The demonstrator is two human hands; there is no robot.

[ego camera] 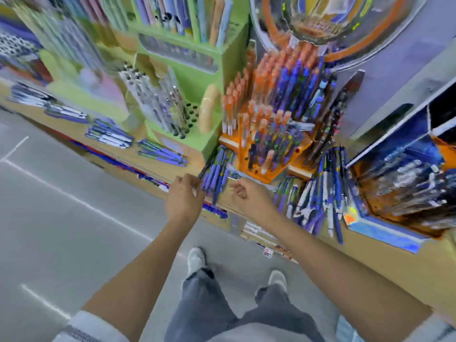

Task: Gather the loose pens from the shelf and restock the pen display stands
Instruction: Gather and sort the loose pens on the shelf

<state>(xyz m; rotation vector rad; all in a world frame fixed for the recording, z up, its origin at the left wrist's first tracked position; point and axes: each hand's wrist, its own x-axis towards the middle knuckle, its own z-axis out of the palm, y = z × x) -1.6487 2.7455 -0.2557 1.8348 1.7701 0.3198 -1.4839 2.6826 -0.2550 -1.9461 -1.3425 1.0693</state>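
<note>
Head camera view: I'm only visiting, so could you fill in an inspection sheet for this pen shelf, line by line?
Surface: wooden shelf, bare along its front edge.
Job's things: loose pens lie in several groups on the shelf; orange display stand is partly filled, with some holes free; green display stand also has free holes.
Clutter: shiny box of packed pens at the right.
Hands: left hand appears to pinch a dark pen; right hand is loosely curled and holds nothing.
Cables: nothing seen.
Surroundings: grey floor; the picture is blurred.
</note>
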